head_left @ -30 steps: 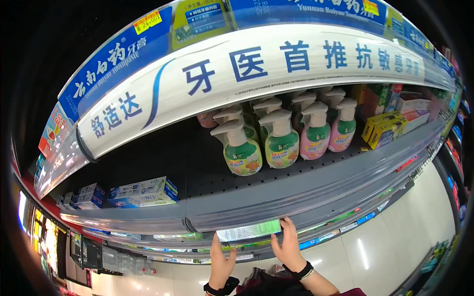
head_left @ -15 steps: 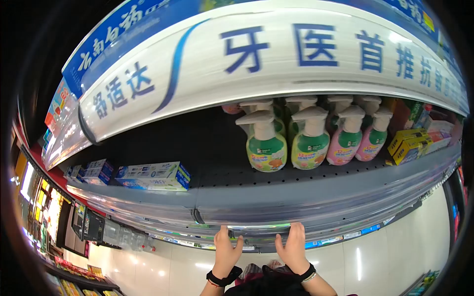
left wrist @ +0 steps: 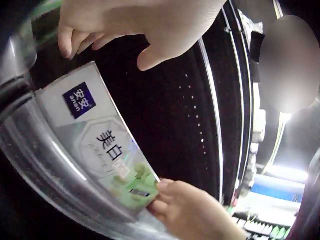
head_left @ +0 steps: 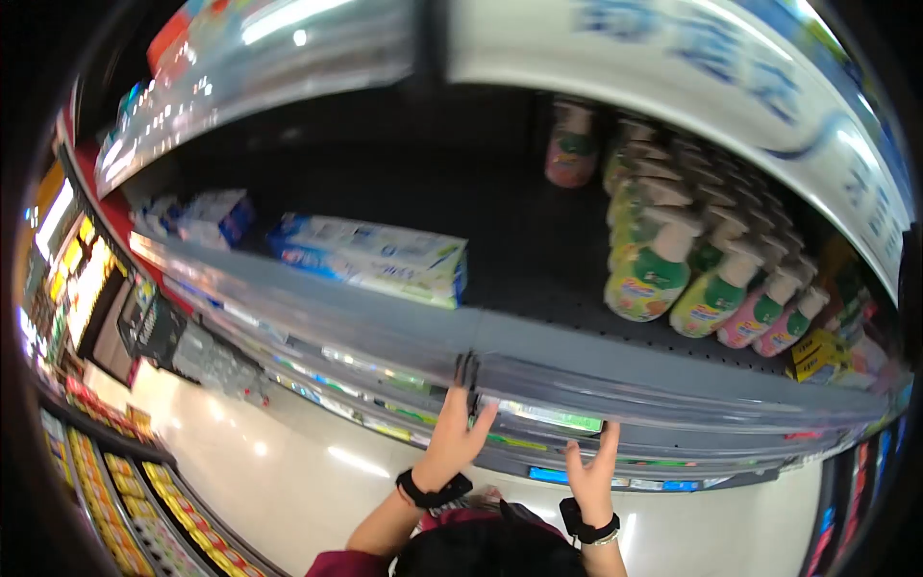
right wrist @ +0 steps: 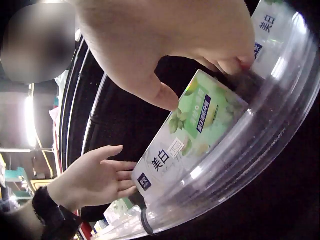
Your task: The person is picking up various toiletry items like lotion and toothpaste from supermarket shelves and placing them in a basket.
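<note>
A white and green toothpaste box (head_left: 553, 415) lies lengthwise behind a clear shelf lip, with its printed face showing in the left wrist view. At its green end, my right hand (head_left: 592, 476) has the thumb on the box's edge and the fingers bent around the end, as the right wrist view shows. My left hand (head_left: 456, 444) is by the white end, thumb apart from the fingers. In the right wrist view those left fingers (right wrist: 125, 176) stretch straight toward the box end; in the left wrist view the hand arches above that end.
Pump bottles (head_left: 649, 267) stand in rows on the shelf above, with a blue and white carton (head_left: 370, 260) to their left. Yellow boxes (head_left: 817, 358) sit at the right. A clear plastic lip (right wrist: 225, 160) runs along the shelf front. Shopping baskets (head_left: 154, 322) are at the left.
The head view has turned left, so bottles and cartons sit farther right in it. The toothpaste box has gone lower, from in front of the shelf edge to behind the lip.
</note>
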Tool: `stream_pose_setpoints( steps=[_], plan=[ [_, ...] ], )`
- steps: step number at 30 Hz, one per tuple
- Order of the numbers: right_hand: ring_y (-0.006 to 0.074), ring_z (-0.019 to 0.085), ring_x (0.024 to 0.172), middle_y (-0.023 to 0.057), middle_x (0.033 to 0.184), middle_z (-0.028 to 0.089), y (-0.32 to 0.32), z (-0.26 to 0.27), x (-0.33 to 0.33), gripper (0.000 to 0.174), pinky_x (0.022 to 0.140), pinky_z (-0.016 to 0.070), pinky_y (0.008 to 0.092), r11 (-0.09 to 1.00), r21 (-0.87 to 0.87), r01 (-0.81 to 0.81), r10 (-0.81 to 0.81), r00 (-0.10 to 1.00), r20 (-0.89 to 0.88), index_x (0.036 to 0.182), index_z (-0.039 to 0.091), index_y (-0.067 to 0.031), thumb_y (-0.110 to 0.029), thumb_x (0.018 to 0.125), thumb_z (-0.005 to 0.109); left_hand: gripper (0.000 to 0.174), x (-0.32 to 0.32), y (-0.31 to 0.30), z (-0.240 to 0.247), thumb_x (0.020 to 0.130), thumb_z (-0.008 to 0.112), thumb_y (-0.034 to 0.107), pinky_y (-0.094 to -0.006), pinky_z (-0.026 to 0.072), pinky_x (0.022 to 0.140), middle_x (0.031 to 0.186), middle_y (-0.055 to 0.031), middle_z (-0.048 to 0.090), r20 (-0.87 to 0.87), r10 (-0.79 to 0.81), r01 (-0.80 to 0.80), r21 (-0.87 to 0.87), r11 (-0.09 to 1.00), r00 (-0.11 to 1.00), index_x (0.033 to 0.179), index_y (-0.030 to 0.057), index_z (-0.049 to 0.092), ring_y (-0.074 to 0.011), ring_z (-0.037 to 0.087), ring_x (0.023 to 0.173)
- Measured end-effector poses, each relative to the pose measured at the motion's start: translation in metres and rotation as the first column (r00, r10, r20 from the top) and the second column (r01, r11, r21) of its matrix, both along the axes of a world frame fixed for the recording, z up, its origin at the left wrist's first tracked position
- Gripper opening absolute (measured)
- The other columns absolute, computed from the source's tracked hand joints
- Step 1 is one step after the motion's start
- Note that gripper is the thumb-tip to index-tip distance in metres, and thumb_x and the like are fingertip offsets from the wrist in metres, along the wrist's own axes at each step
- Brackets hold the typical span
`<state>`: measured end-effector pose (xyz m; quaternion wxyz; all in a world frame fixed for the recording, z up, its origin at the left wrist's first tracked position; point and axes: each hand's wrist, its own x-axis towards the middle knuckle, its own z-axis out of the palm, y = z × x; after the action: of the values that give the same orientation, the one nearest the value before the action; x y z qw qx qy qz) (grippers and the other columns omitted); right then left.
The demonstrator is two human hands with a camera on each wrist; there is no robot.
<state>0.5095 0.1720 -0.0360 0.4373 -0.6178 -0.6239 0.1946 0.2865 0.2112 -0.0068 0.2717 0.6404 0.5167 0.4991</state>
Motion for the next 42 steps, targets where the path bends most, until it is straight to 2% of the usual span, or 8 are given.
stream_pose_setpoints(
  steps=[4, 6, 18, 23, 25, 31, 33, 42],
  plan=[
    [0.028, 0.029, 0.135, 0.0194, 0.146, 0.03, 0.006, -0.004, 0.001, 0.073, 0.11, 0.0221, 0.036, 0.994, -0.052, -0.095, 0.078, 0.96, -0.268, 0.142, 0.022, 0.0059, 0.005, 0.077, 0.056, 0.047, -0.008, 0.024, -0.014, 0.091, 0.055, 0.015, -0.0394, 0.0361, 0.1, 0.129, -0.0238, 0.049, 0.251, -0.133, 0.187, -0.206, 0.96, 0.959, 0.132, -0.0017, 0.042, -0.0391, 0.048, 0.118],
    [0.0264, 0.027, 0.136, 0.0178, 0.147, 0.029, 0.012, -0.003, 0.002, 0.076, 0.11, 0.0202, 0.0341, 0.981, -0.091, -0.169, 0.122, 0.917, -0.379, 0.142, 0.022, 0.0048, 0.008, 0.074, 0.054, 0.044, -0.001, 0.031, -0.03, 0.091, 0.054, 0.018, -0.0399, 0.0355, 0.101, 0.129, -0.0231, 0.049, 0.243, -0.175, 0.169, 0.044, 0.985, 0.954, 0.131, 0.0004, 0.044, -0.0398, 0.047, 0.119],
    [0.0156, 0.042, 0.118, 0.011, 0.15, 0.025, 0.004, -0.04, 0.012, 0.079, 0.083, 0.0423, 0.0215, 0.985, -0.037, -0.169, 0.155, 0.957, -0.246, 0.146, 0.021, 0.0012, 0.007, 0.072, 0.05, 0.055, 0.001, 0.018, -0.062, 0.09, 0.055, 0.025, -0.0481, 0.0451, 0.086, 0.117, -0.034, 0.051, 0.18, -0.032, 0.0, 0.175, 0.985, 0.983, 0.13, -0.0089, 0.036, -0.0494, 0.051, 0.105],
    [0.0272, 0.022, 0.139, 0.018, 0.151, 0.02, -0.015, -0.014, -0.004, 0.075, 0.112, 0.0177, 0.0372, 0.965, -0.022, -0.262, 0.24, 0.913, -0.328, 0.144, 0.02, 0.0035, 0.008, 0.076, 0.052, 0.054, 0.004, -0.021, -0.041, 0.09, 0.054, 0.013, -0.0419, 0.0277, 0.108, 0.141, -0.0286, 0.032, 0.316, 0.066, -0.136, 0.206, 0.969, 0.947, 0.135, -0.0068, 0.033, -0.041, 0.03, 0.133],
    [0.0291, 0.018, 0.14, 0.0191, 0.152, 0.014, -0.025, -0.008, -0.01, 0.075, 0.113, 0.0129, 0.0382, 0.995, 0.026, -0.098, 0.099, 0.994, -0.053, 0.145, 0.016, 0.0035, 0.005, 0.079, 0.052, 0.045, -0.007, -0.055, -0.023, 0.091, 0.052, 0.011, -0.0412, 0.0307, 0.106, 0.139, -0.0232, 0.036, 0.266, 0.029, -0.071, 0.152, 0.986, 0.964, 0.131, -0.0016, 0.039, -0.0381, 0.036, 0.129],
    [0.0329, 0.052, 0.11, 0.0208, 0.121, 0.052, -0.048, 0.029, -0.046, 0.039, 0.095, 0.0421, 0.0419, 0.837, 0.547, -0.016, -0.055, 0.992, 0.114, 0.125, 0.046, 0.0043, -0.014, 0.092, 0.056, 0.026, -0.076, -0.147, -0.037, 0.092, 0.05, 0.008, -0.0368, 0.0425, 0.094, 0.124, -0.0156, 0.05, 0.209, 0.083, -0.071, -0.067, 0.995, 0.974, 0.117, 0.0032, 0.051, -0.0309, 0.05, 0.116],
    [0.0351, 0.05, 0.114, 0.0226, 0.123, 0.05, -0.053, 0.022, -0.061, 0.037, 0.098, 0.0401, 0.0441, 0.856, 0.478, -0.198, 0.276, 0.956, -0.099, 0.124, 0.045, 0.0055, -0.014, 0.093, 0.054, 0.024, -0.107, -0.179, -0.047, 0.091, 0.05, 0.007, -0.0359, 0.0446, 0.09, 0.119, -0.0145, 0.054, 0.218, 0.166, -0.134, -0.152, 0.979, 0.962, 0.114, 0.0029, 0.052, -0.0294, 0.053, 0.112],
    [0.0256, 0.058, 0.095, 0.0165, 0.1, 0.058, -0.11, 0.02, -0.263, 0.017, 0.087, 0.0466, 0.0383, 0.783, 0.186, -0.594, 0.619, 0.774, -0.135, 0.108, 0.048, 0.0042, -0.001, 0.092, 0.052, 0.013, -0.25, -0.299, -0.067, 0.092, 0.05, 0.008, -0.0336, 0.0469, 0.082, 0.096, -0.0109, 0.061, 0.252, 0.601, -0.534, -0.287, 0.795, 0.759, 0.102, 0.003, 0.058, -0.0249, 0.061, 0.091]
  ],
)
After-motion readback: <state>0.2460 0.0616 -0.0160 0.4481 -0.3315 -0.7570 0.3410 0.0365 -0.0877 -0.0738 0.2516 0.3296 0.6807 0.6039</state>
